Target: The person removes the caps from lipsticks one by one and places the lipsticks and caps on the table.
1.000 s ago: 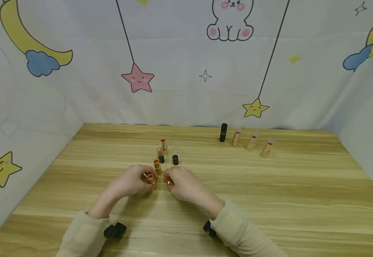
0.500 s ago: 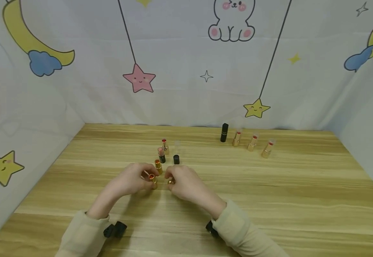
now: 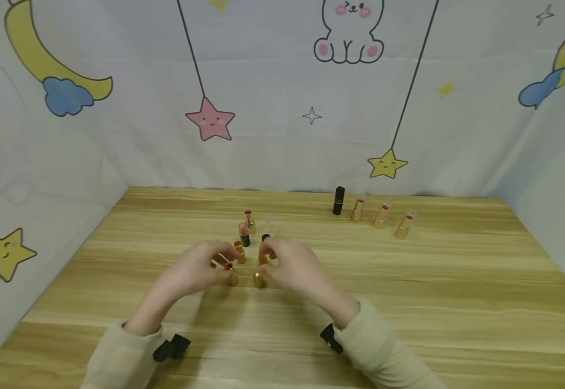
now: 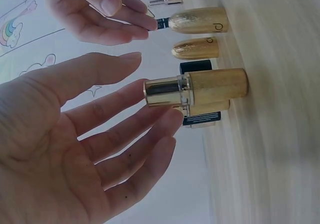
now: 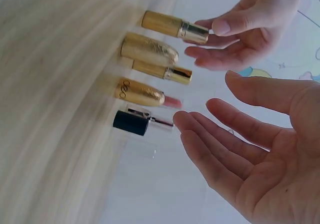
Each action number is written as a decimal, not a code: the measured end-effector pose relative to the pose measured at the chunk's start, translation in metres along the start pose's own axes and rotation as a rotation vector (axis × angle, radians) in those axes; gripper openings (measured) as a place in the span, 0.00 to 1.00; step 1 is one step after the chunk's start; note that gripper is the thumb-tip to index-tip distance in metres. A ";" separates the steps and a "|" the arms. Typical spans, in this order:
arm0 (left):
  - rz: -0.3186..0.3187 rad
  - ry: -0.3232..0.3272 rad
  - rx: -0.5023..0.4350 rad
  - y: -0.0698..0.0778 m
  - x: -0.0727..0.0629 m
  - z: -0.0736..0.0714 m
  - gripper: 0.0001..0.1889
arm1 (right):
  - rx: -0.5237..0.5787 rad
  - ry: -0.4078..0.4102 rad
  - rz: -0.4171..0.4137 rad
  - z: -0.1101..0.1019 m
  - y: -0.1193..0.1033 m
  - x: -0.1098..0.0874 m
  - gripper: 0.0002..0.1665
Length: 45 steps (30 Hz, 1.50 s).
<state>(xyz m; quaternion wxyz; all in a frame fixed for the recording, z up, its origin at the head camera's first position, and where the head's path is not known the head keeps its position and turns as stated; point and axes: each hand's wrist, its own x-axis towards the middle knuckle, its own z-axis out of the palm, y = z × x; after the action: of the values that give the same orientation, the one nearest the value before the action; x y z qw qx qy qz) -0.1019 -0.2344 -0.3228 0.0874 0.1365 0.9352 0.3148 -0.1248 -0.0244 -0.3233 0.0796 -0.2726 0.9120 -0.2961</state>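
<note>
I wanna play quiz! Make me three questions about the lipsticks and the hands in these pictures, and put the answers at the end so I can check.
1. In the head view, how many clear-capped gold lipsticks stand to the right of the black lipstick?
A) two
B) three
C) five

2. True or false: the black lipstick is lying on its side.

3. Fill in the blank: the front uncapped gold lipstick, the one closest to the person, is right by the person's ____ hand.

Key:
1. B, three.
2. False; it stands upright.
3. Left; the left hand is right beside it.
</note>
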 end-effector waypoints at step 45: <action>0.052 0.307 -0.524 0.115 0.111 0.048 0.20 | 0.176 0.291 0.074 -0.114 0.100 -0.021 0.15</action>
<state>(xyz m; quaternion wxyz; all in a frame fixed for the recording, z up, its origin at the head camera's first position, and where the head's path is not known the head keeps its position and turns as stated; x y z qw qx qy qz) -0.1719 -0.0846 -0.2989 -0.0307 0.0839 0.8206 0.5644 -0.1869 0.1115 -0.2889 -0.0190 -0.1852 0.8938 -0.4079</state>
